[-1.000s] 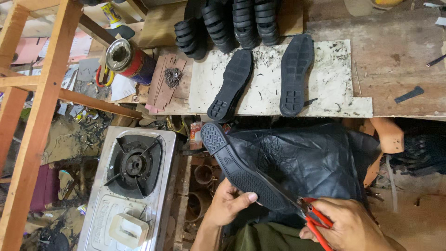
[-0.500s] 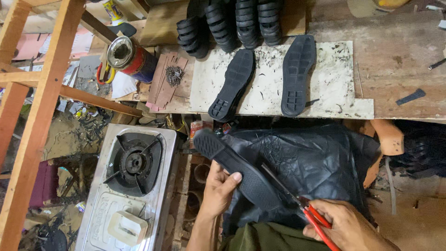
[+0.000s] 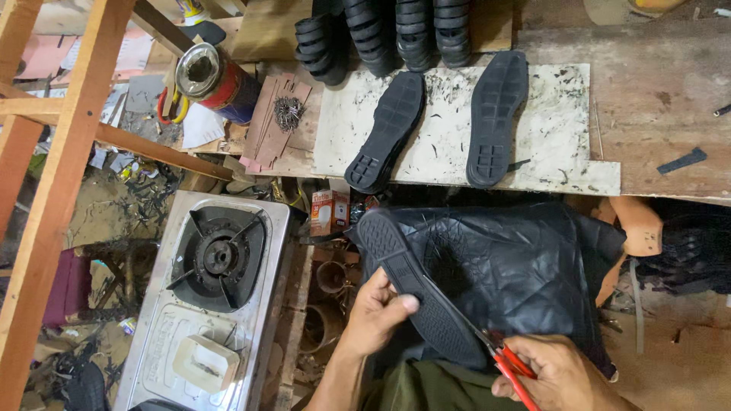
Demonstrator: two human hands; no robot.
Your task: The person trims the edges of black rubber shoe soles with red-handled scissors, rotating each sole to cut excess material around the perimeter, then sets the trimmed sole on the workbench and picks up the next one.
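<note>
Sole (image 3: 415, 297) lower now, between left hand (image 3: 377, 312) and right hand (image 3: 560, 373).

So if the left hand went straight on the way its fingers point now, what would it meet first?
The left hand already holds the black rubber shoe sole; its fingers point up-right, so beyond the sole comes probably the black leather sheet.

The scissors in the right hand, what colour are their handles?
Red. The scissors in the right hand have red handles, seen in the head view.
</note>
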